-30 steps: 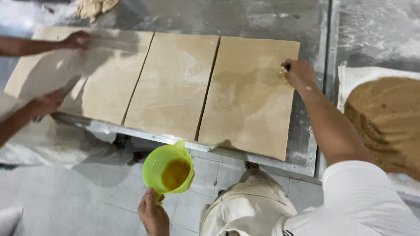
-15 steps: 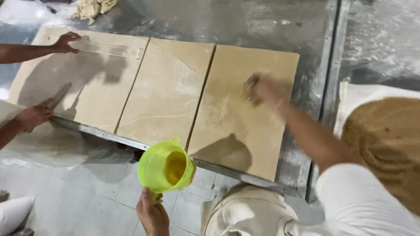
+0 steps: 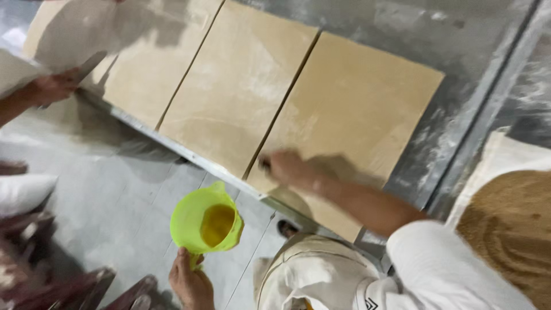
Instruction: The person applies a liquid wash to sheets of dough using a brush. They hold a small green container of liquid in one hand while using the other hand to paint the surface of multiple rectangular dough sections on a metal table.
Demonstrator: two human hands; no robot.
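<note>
Three tan dough sheets lie side by side on a floury steel table [image 3: 476,57]: the right sheet [image 3: 356,120], the middle sheet [image 3: 241,86] and the left sheet [image 3: 143,63]. My right hand [image 3: 290,167], motion-blurred, presses on the near left corner of the right sheet, closed on a small dark brush [image 3: 264,164]. Below the table's front edge, over the floor, my left hand [image 3: 189,281] grips the handle of a lime-green jug [image 3: 206,224] with yellow liquid in it. My white sleeve and apron fill the bottom right.
A co-worker's hand [image 3: 51,86] rests at the near edge of the left sheet. A white sack with a heap of brown grainy stuff [image 3: 511,229] sits at the right. A white sack [image 3: 23,192] and dark red objects [image 3: 74,287] stand on the tiled floor at left.
My right hand has swept from the far right corner of the right sheet across to its near left corner. The jug has stayed in my left hand. The view has tilted and moved closer.
</note>
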